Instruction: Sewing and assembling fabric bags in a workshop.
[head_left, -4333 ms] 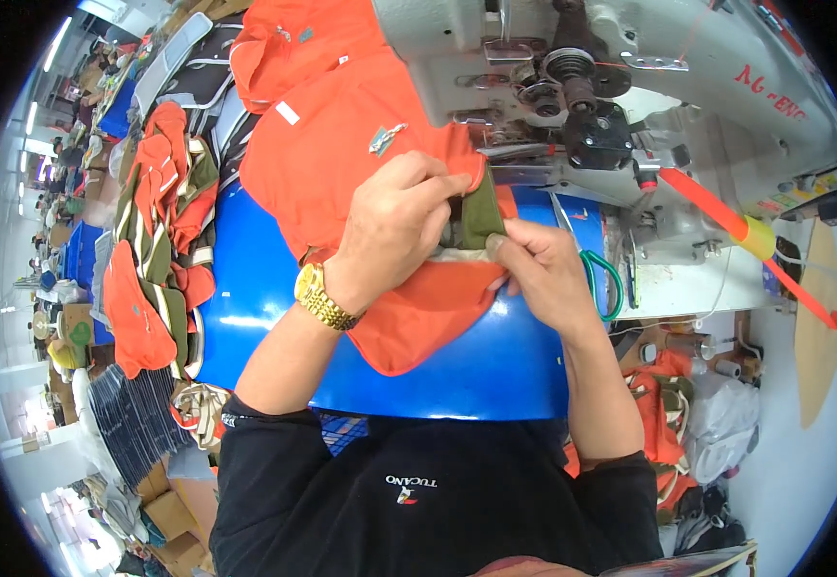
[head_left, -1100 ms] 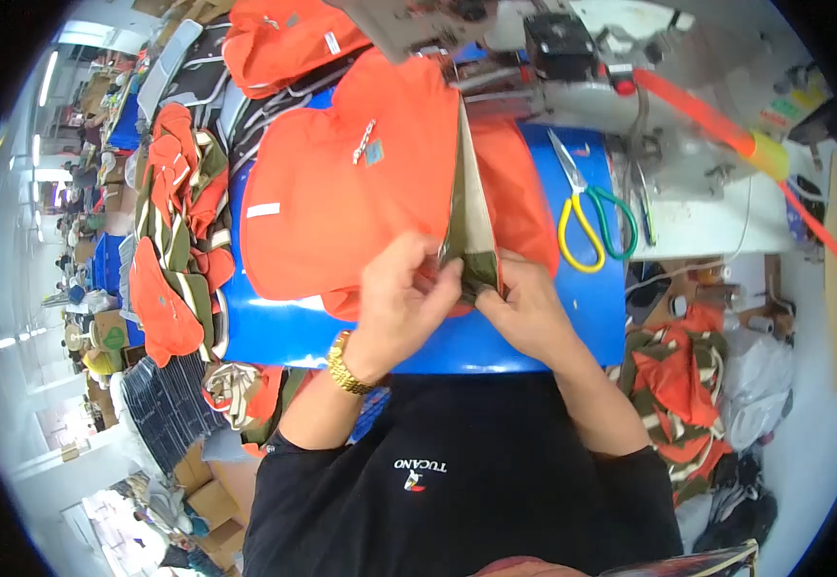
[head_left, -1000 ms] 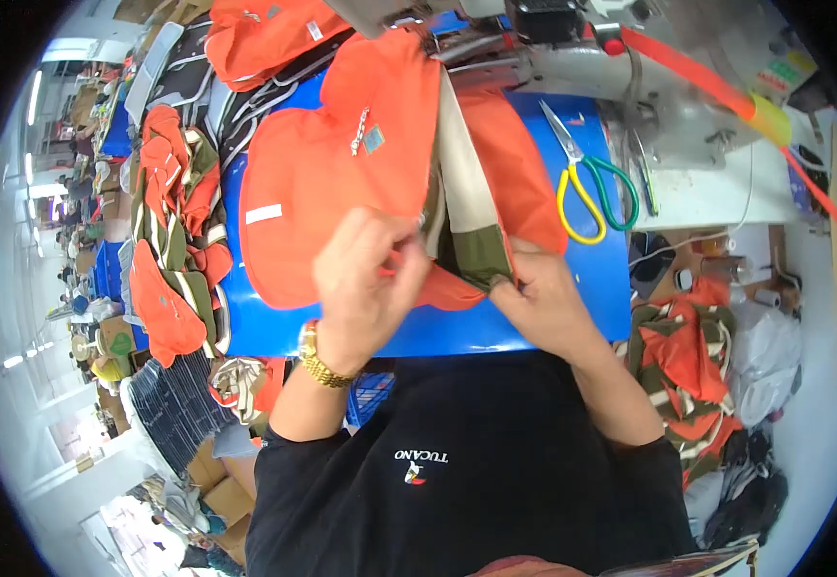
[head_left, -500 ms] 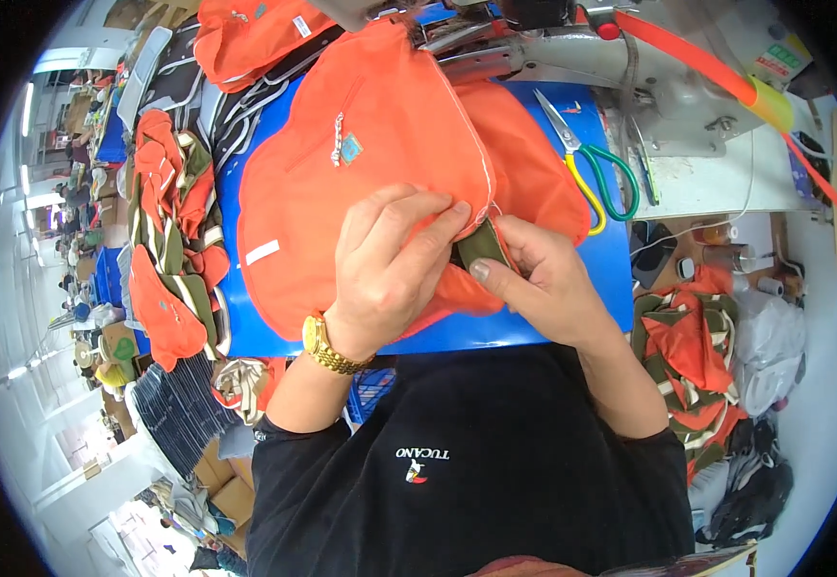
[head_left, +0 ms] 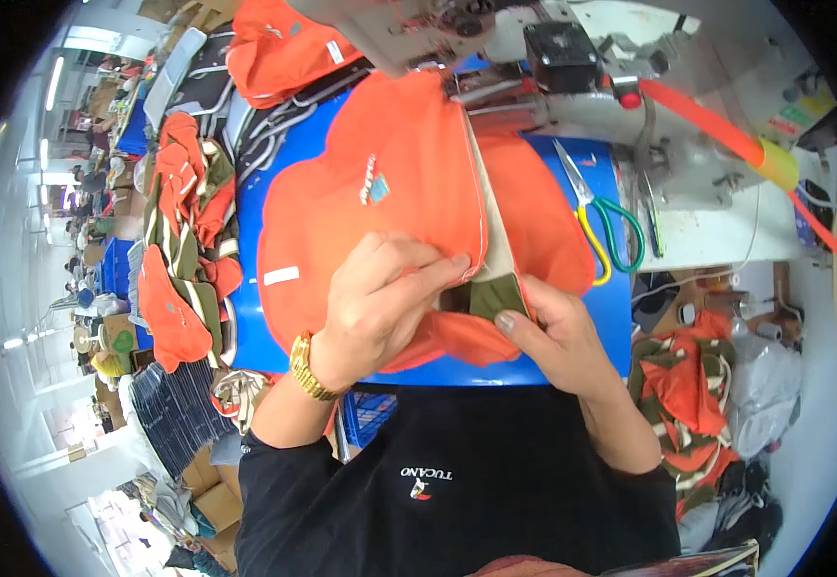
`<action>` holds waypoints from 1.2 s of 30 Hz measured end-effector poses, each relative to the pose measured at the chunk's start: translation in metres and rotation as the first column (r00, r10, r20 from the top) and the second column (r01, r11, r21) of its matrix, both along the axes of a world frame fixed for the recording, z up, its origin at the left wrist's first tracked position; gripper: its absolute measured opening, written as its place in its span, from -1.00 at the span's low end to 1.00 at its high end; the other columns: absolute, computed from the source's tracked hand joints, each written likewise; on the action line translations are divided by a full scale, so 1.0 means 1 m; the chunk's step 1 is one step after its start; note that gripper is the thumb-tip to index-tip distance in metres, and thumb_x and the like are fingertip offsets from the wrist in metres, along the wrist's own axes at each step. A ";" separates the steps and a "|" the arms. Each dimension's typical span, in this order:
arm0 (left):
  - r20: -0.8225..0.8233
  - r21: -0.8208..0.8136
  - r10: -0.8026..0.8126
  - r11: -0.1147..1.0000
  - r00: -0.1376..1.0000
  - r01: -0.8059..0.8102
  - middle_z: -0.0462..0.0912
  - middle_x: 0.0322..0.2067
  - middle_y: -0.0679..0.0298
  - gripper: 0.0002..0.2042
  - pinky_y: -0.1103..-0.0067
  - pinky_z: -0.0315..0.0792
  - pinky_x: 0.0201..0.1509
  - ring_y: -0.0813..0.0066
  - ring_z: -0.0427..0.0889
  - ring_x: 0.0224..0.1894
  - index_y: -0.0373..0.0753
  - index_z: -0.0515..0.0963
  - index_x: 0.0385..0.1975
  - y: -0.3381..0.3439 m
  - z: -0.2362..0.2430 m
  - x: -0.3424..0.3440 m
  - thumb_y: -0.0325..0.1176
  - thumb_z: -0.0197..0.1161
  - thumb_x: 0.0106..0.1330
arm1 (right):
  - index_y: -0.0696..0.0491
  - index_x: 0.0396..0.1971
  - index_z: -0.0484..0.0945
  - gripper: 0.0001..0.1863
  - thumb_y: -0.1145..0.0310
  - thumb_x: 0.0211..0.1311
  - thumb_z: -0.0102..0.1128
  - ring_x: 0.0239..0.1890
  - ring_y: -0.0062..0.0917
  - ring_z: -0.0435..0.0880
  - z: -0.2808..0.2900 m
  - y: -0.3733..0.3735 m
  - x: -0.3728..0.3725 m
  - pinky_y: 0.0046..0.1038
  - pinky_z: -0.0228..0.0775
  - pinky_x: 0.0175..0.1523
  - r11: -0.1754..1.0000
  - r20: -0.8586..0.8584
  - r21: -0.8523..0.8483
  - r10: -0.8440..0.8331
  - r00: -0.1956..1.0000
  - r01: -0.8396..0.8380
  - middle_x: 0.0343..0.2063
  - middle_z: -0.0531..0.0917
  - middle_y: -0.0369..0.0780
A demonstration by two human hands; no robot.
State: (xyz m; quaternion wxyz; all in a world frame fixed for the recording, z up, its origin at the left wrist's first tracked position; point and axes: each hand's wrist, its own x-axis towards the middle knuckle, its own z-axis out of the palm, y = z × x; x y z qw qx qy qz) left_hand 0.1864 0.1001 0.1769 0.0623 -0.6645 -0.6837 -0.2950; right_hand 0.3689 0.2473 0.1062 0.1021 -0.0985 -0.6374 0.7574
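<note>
A large orange fabric piece point(head_left: 342, 221), sewn in layers like a bag panel, lies on a blue board point(head_left: 249, 327). It bears a zipper with a dangling cord pull point(head_left: 368, 181) and a small white label point(head_left: 282, 276). My left hand point(head_left: 380, 303), with a gold watch at the wrist, pinches the upper layer near its stitched corner. My right hand point(head_left: 561, 337) grips the edge beside an olive-green strip point(head_left: 497, 299), thumb on top. Between the hands the layers stand apart, baring a cream inner face point(head_left: 497, 226). Right of the fabric rest scissors point(head_left: 599, 216) with yellow and green handles.
A sewing machine point(head_left: 563, 58) stands at the far edge, an orange strap point(head_left: 697, 111) hanging beside it. Heaped orange and olive pieces lie at left point(head_left: 183, 212) and at right point(head_left: 683, 385). Another orange piece point(head_left: 289, 58) lies far left. A plastic bag point(head_left: 765, 356) sits at right.
The gap between the fabric layers has widened, showing more of the cream inner face and the olive strip. My right hand has shifted slightly away from my left. The whole view has tilted.
</note>
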 end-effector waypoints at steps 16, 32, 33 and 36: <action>0.048 -0.037 0.015 0.999 0.999 -0.013 0.69 -0.27 0.23 -0.68 0.42 0.54 -0.17 0.27 0.65 -0.24 -0.27 0.75 -0.08 0.031 -0.001 -0.041 -0.61 0.43 0.12 | 0.17 0.17 0.57 -0.66 0.46 0.46 0.13 -0.42 -0.78 0.49 -0.006 0.030 -0.038 -0.57 0.57 -0.31 0.999 0.069 -0.038 0.019 0.997 -0.017 -0.46 0.56 -0.38; -0.061 -0.001 0.087 0.996 0.994 -0.088 0.64 -0.27 0.20 -0.71 0.35 0.53 -0.16 0.22 0.61 -0.24 -0.22 0.73 -0.07 0.066 -0.009 -0.079 -0.58 0.39 0.19 | 0.15 0.20 0.56 -0.66 0.49 0.49 0.09 -0.41 -0.81 0.46 -0.006 0.051 -0.099 -0.65 0.36 -0.34 0.998 0.010 -0.005 -0.063 0.998 0.064 -0.37 0.61 -0.41; -0.089 -0.005 0.097 0.995 0.991 -0.098 0.64 -0.27 0.19 -0.72 0.34 0.54 -0.14 0.21 0.63 -0.22 -0.23 0.73 -0.08 0.069 -0.010 -0.080 -0.58 0.38 0.19 | 0.14 0.18 0.57 -0.67 0.49 0.48 0.09 -0.42 -0.80 0.44 -0.006 0.051 -0.102 -0.65 0.31 -0.34 0.997 -0.018 0.025 -0.076 0.997 0.076 -0.38 0.61 -0.40; -0.096 0.098 0.091 0.992 0.991 -0.082 0.59 -0.25 0.16 -0.70 0.32 0.56 -0.08 0.13 0.60 -0.15 -0.25 0.61 -0.09 0.076 -0.019 -0.087 -0.56 0.31 0.14 | 0.14 0.10 0.61 -0.72 0.48 0.47 0.12 -0.45 -0.78 0.46 -0.019 0.053 -0.109 -0.60 0.35 -0.36 0.984 -0.065 0.098 -0.144 0.987 0.150 -0.39 0.64 -0.37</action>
